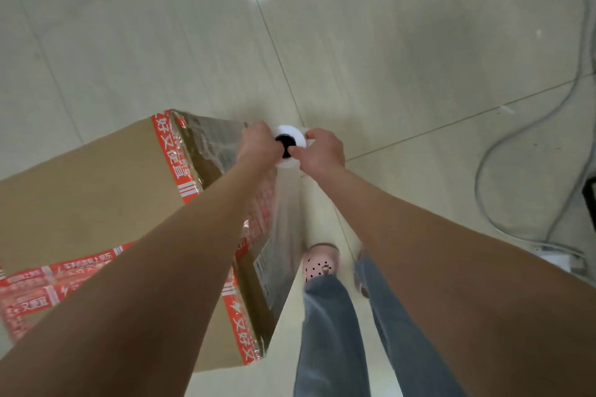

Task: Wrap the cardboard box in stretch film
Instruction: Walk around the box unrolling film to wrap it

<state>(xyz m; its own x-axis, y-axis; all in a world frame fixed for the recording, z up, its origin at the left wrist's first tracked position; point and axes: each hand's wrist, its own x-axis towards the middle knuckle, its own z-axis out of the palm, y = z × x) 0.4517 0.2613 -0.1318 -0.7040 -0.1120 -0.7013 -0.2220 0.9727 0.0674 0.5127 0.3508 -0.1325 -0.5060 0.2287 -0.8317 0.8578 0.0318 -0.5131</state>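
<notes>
A large cardboard box (90,190) with red printed tape along its edges stands on the floor at the left. Clear stretch film (283,229) covers its right side and runs up to a white film roll (292,134) held upright at the box's far right corner. I look down on the roll's dark core hole. My left hand (256,145) grips the roll's top from the left. My right hand (322,150) grips it from the right, thumb at the core's edge.
Pale tiled floor (354,42) surrounds the box. Grey cables (503,151) loop across the floor at the right, toward a white power strip (561,259). My legs and a pink perforated shoe (321,263) stand just right of the box.
</notes>
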